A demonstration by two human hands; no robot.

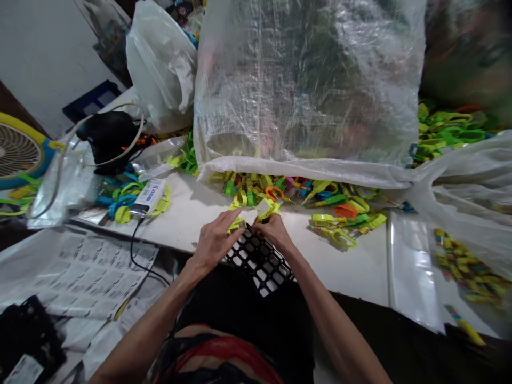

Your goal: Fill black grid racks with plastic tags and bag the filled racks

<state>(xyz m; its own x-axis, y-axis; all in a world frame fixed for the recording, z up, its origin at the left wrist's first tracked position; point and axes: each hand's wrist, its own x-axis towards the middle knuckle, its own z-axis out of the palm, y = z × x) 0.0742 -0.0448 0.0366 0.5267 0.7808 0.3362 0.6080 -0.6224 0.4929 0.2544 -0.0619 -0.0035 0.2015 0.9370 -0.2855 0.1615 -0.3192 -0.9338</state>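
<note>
A black lattice sheet [266, 264] with rounded openings hangs over the table's front edge, between my hands. My left hand [216, 240] is at its upper left corner, thumb and fingers closing on a small yellow piece [237, 223]. My right hand [275, 232] pinches the sheet's top edge, its fingertips curled under. A yellow piece with a pale face [264, 208] sticks up just beyond my right fingertips; whether those fingers hold it is hidden. Behind both hands lies a long heap of yellow, green and orange plastic pieces [250, 192].
A large translucent bag [308, 90] stands behind the heap. Right of my hands are a small yellow pile [344, 226] and clear plastic sleeves [412, 266]. A white device with a black cable [148, 198], printed sheets [96, 266] and a fan [20, 152] are at left.
</note>
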